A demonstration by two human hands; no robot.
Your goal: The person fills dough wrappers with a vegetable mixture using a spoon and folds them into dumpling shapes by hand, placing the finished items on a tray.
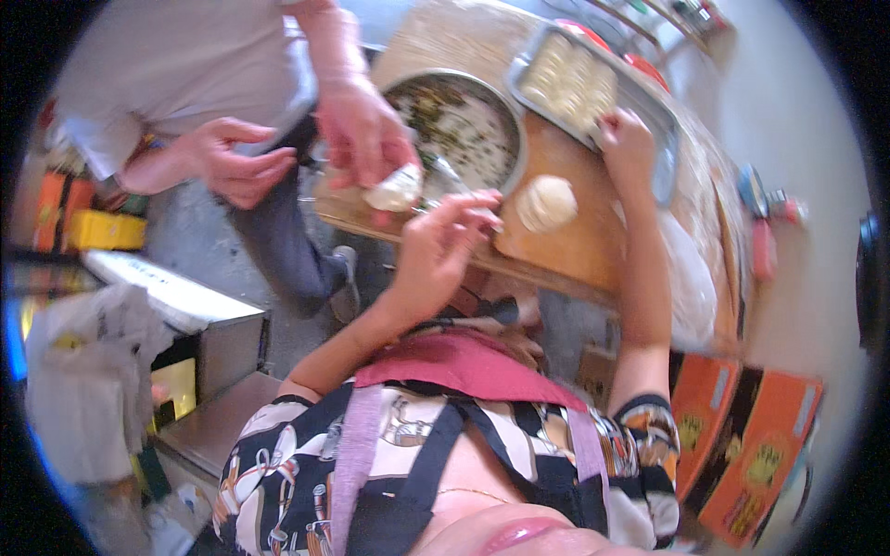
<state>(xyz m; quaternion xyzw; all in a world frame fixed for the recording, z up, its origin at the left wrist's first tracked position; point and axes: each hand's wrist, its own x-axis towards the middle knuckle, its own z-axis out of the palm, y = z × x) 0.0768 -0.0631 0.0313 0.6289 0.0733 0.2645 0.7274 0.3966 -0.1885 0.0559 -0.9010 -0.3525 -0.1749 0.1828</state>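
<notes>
My left hand [445, 233] holds a thin, light-coloured utensil [452, 177] that slants up to the near rim of a large round metal bowl [520, 149] with pale filling and chopped greens. On the right, my right hand [622, 135] touches the near edge of a metal tray [650, 128], by rows of shaped dough pieces [567, 76]. Whether its fingers grip a piece is unclear. A stack of round dough wrappers [548, 203] lies on the wooden board between my hands. Left of my left hand, a co-worker's hand holds a filled dough piece [395, 189].
The co-worker's other hand [243, 163] hovers off the table's left side. A plastic bag [685, 278] lies at the table's right. Orange boxes [761, 452] stand at the lower right, a white-topped box [174, 292] at the left.
</notes>
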